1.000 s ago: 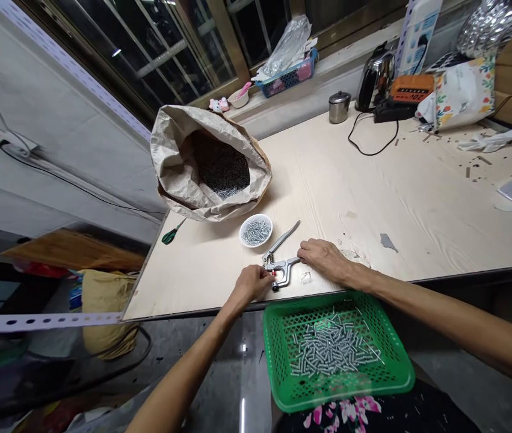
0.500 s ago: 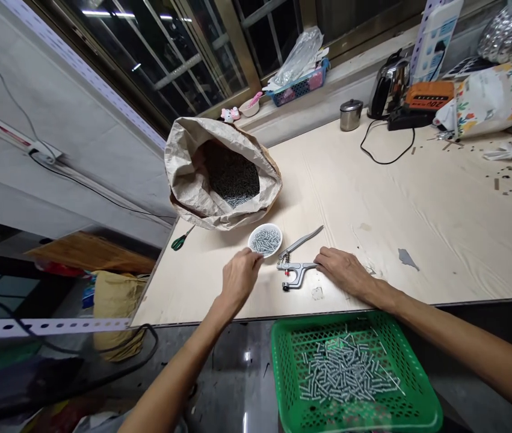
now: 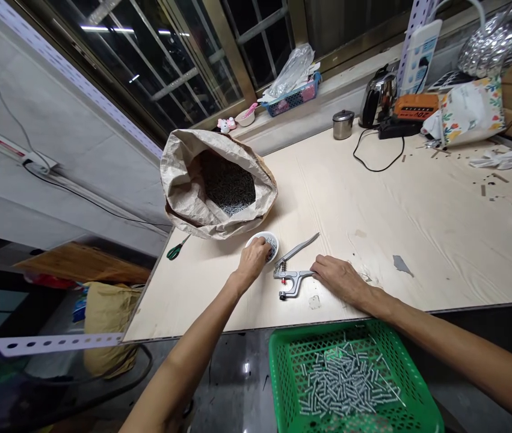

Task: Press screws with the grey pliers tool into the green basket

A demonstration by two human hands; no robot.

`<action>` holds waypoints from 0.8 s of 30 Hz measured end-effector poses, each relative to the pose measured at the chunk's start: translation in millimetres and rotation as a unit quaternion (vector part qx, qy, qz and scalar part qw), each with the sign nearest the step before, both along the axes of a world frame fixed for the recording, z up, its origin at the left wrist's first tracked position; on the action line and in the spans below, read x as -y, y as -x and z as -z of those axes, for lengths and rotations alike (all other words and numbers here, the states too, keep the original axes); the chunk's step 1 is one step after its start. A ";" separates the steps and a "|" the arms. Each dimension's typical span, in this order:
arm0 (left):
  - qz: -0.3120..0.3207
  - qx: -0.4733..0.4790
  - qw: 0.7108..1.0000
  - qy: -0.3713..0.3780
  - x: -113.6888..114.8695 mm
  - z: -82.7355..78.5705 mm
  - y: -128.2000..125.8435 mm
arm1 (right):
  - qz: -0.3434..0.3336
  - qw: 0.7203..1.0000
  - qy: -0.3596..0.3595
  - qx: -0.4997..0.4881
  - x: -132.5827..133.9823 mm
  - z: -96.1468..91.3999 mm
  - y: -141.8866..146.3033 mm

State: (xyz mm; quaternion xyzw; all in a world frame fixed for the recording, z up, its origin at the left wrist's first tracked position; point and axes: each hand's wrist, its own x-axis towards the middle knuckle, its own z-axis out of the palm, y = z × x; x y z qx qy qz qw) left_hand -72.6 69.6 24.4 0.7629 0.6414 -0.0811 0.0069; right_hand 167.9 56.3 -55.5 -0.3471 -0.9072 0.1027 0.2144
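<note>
My left hand [image 3: 254, 256] reaches into a small white bowl [image 3: 274, 237] that holds many small metal pieces. Its fingers are drawn together among the pieces, and the fingertips are partly hidden. To the right of the bowl, grey hand snap pliers [image 3: 295, 276] lie on the table with their handles spread apart. My right hand [image 3: 337, 278] rests on the tabletop, its fingers closed round the end of the lower handle. Behind the bowl stands a large paper sack [image 3: 177, 174], its mouth wide, with dark small metal pieces inside.
Below the table's front edge sits a green plastic basket [image 3: 425, 385] with many silver spring-like pieces [image 3: 350, 379]. Green-handled scissors [image 3: 174, 251] lie at the table's left edge. Farther back are a metal canister [image 3: 343, 126], a kettle [image 3: 375, 99] and a black cable [image 3: 384, 168].
My left hand has moved from the bowl's near edge into the bowl. My right hand stays at the pliers' handle. The whole view has shifted slightly.
</note>
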 end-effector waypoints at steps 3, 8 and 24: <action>0.023 0.005 1.000 0.001 -1.9 0.7 2.8 | 0.005 1.000 -0.006 0.012 0.1 0.0 1.2; 0.012 0.093 0.994 -0.049 -0.2 4.0 9.6 | 0.008 1.000 -0.015 0.022 0.7 0.3 2.5; -0.340 0.549 0.762 0.052 89.1 22.0 -27.2 | -0.040 0.994 -0.068 0.072 11.3 -13.9 -3.6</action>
